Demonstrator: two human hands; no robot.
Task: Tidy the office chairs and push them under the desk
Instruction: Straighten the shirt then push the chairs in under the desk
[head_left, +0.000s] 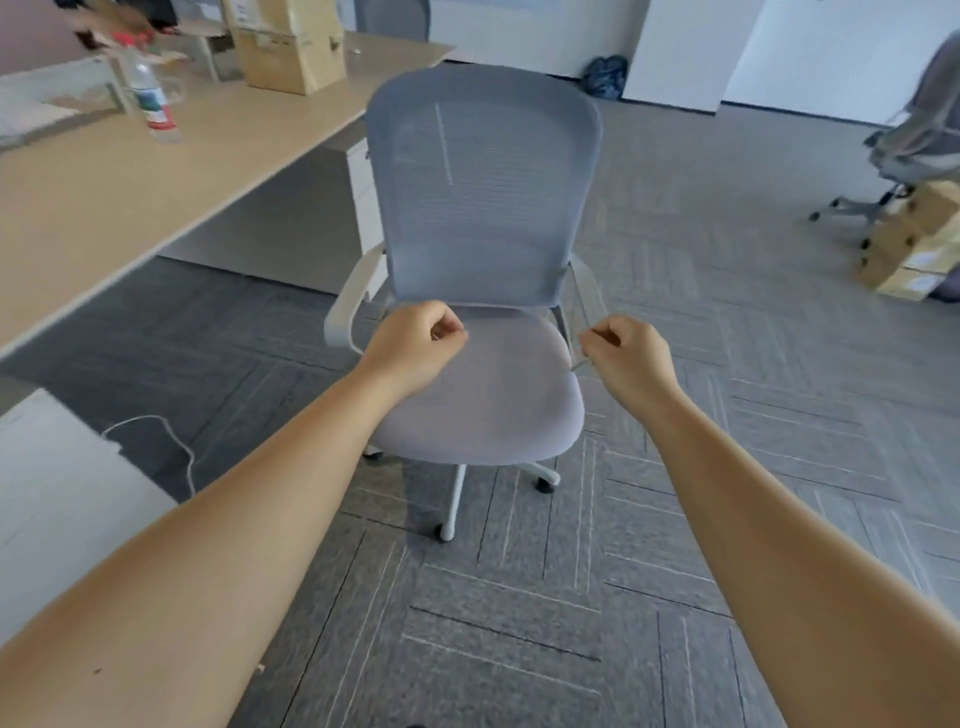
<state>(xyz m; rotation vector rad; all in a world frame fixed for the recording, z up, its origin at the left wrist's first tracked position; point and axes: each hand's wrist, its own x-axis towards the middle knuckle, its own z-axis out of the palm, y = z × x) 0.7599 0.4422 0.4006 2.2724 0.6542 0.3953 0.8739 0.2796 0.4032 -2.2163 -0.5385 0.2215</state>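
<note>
Two bare forearms, no sleeves showing. No watch, rings or gloves on left hand or right hand. Small dark speck near left elbow.

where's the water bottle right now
In the head view, the water bottle stands upright at upper left on the wooden desk, left of the cardboard box.

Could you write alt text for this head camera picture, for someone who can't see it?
Two bare forearms reach toward a grey mesh-backed office chair standing on grey carpet, the left hand and right hand curled loosely over its seat. A long wooden desk stands to the left, bearing a plastic bottle and a cardboard box.
</note>
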